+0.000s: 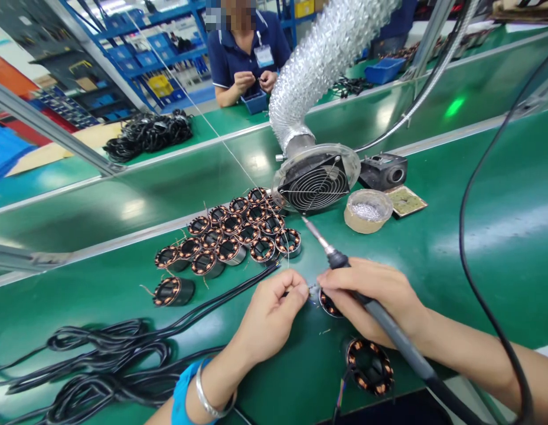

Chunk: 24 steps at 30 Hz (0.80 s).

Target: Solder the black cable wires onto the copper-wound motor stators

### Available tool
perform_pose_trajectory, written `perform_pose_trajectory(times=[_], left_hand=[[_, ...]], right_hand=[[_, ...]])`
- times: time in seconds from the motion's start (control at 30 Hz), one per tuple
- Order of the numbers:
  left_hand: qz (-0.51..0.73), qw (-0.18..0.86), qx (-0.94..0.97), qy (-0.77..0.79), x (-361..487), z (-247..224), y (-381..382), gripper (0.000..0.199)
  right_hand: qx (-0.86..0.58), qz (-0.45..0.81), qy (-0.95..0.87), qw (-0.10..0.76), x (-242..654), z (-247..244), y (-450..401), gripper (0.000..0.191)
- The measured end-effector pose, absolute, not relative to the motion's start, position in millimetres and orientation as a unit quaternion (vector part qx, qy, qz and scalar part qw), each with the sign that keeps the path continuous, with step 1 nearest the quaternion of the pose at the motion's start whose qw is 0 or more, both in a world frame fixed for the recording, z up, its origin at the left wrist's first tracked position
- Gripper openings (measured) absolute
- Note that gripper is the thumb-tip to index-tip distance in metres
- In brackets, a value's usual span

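Note:
My right hand grips a soldering iron like a pen, its metal tip pointing up and away toward the fan. Its thumb and forefinger come together close to my left fingertips. My left hand is closed in a pinch on thin wires, whose ends are too small to make out clearly. A fine strand hangs from above down to my left hand. Partly hidden under my right fingers is a copper-wound motor stator. Nearer me lies another stator with coloured leads.
Several stators stand grouped beyond my left hand. Coiled black cables lie at left. A fume fan on a foil duct, a tub and a sponge stand behind. A co-worker sits opposite.

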State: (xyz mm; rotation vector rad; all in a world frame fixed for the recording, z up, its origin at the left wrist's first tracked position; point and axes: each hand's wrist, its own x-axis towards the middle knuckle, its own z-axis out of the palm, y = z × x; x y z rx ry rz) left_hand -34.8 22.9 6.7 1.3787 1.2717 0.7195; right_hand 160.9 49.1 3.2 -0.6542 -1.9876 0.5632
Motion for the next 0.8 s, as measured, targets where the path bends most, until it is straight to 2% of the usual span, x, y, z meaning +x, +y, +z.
perform_pose_trajectory(times=[0.2,0.37,0.43,0.63,0.8], left_hand=[[0.288,0.555,0.616,0.479,-44,7,21,0.032],[0.214,0.436,0.715,0.503,-45,25,20,0.023],[0.209,0.43,0.708,0.52,-44,26,19,0.022],[0.279,0.588,0.566,0.506,-40,10,17,0.034],[0.29,0.71,0.419,0.486,-34,8,15,0.044]], right_hand=[[-0.215,0.223,-0.84,0.445,149,1,55,0.024],[-0.214,0.229,-0.831,0.459,154,3,52,0.023],[-0.218,0.233,-0.83,0.457,156,4,50,0.023],[-0.229,0.21,-0.833,0.458,151,1,45,0.023],[-0.212,0.211,-0.826,0.478,148,-4,44,0.024]])
